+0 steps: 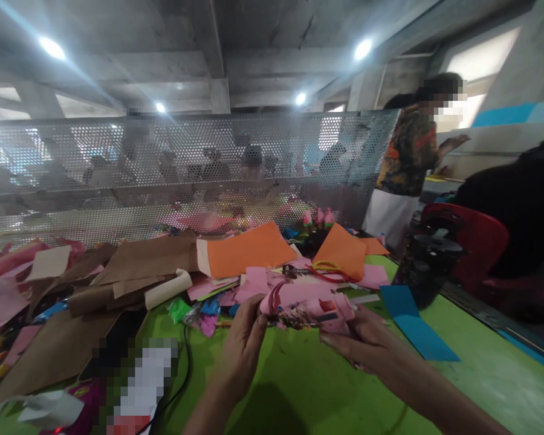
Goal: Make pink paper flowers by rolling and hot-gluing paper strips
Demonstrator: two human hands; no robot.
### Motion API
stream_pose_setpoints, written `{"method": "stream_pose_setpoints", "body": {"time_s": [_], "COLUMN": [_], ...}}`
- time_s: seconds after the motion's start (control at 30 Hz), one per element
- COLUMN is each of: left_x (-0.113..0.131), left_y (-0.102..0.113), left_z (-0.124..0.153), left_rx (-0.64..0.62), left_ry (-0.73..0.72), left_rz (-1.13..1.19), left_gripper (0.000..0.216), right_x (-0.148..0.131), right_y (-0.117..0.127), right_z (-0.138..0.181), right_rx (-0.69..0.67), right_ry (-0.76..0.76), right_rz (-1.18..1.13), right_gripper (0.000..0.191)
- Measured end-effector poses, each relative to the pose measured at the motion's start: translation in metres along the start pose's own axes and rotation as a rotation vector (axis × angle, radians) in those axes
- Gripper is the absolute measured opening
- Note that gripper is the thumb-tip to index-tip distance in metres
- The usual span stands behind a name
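Over the green table [294, 368], my left hand [247, 332] pinches curled pink craft sheets [274, 297] between thumb and fingers. My right hand [365, 338] is wrapped round a pink object [338, 308] with a rounded end and a red and grey patch; its exact kind is unclear. The two pink things sit close together, and I cannot tell whether they are joined. Small multicoloured scraps show just behind and between my hands. Beyond them are red-handled scissors [329, 273] and orange sheets [249, 249].
Brown sheets [149, 260] and a cream roll [168, 290] lie on the left, near a black cable [187, 362] and white plug [49, 408]. A blue strip [417, 323] lies right. A perforated metal screen [199, 175] stands behind. One person [408, 151] stands at right.
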State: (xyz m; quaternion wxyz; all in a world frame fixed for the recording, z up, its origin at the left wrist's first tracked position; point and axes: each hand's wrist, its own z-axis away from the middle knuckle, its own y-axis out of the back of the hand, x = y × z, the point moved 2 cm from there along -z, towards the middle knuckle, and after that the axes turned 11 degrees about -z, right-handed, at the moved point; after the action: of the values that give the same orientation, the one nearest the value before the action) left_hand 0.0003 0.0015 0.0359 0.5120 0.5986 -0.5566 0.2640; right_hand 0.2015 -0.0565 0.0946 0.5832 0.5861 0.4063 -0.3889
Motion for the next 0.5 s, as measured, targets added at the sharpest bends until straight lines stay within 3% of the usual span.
{"method": "stream_pose_setpoints", "body": {"time_s": [0.3, 0.5], "left_x": [0.0014, 0.0007], "left_y": [-0.0011, -0.0013], "left_z": [0.0008, 0.0011], "left_rx": [-0.005, -0.003], "left_ry": [0.02, 0.059], "left_rz": [0.019, 0.021], "left_gripper": [0.04, 0.042], "right_x": [-0.007, 0.0004], "right_y": [0.0012, 0.0029], "right_z": [-0.0009, -0.001], "right_rx": [-0.049, -0.008], "right_ry": [0.025, 0.059], "right_rz": [0.017, 0.014], "right_gripper": [0.028, 0.028]}}
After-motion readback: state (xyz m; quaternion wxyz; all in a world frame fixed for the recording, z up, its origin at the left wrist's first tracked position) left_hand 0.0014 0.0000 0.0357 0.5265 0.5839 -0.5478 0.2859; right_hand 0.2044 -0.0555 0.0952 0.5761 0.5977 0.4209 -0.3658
